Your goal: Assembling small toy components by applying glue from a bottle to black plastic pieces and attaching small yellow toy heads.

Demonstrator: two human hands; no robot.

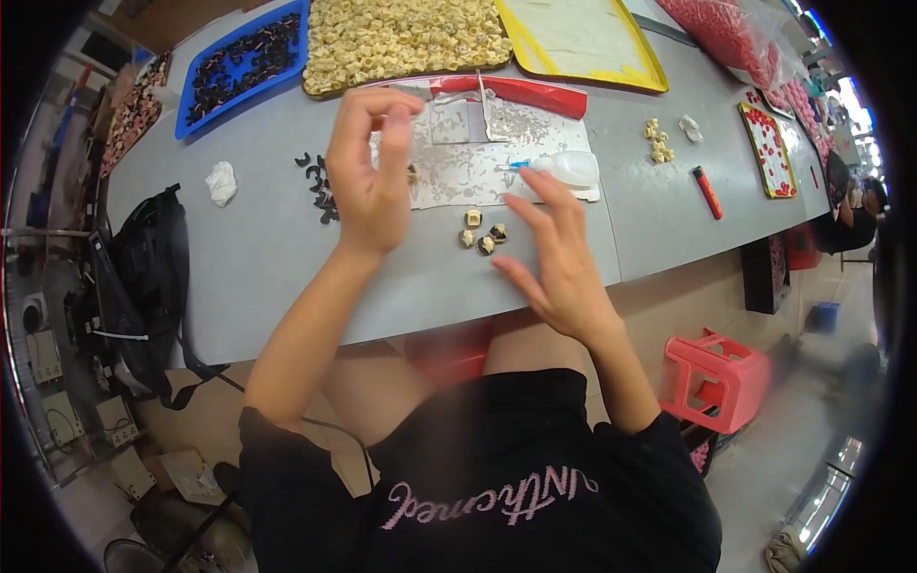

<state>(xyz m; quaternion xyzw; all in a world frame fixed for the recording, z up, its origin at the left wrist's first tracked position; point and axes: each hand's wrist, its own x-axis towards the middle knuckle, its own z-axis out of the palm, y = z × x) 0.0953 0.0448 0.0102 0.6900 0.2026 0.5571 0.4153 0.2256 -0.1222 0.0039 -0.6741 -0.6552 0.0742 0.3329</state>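
Note:
My left hand (pixel 371 177) hovers over the left part of a white, stained board (pixel 454 186), its fingers loosely curved and its thumb apart; nothing shows in it. A small dark-and-cream piece (pixel 414 175) peeks out by its palm. My right hand (pixel 564 253) is open with spread fingers, nearest to a white squeeze bottle (pixel 571 169) with a blue tip, lying on the board; whether a fingertip touches it I cannot tell. Between my hands, several cream-and-dark pieces (pixel 486 244) sit on the grey table. Black curved pieces (pixel 325 196) lie left of my left wrist, partly hidden.
Along the back stand a blue tray (pixel 196 91) of black pieces, a tray of cream pieces (pixel 406 38) and a yellow-rimmed tray (pixel 650 72). A red strip (pixel 535 95) borders the board. A red marker-like tube (pixel 708 193) lies right, a black bag (pixel 143 258) left.

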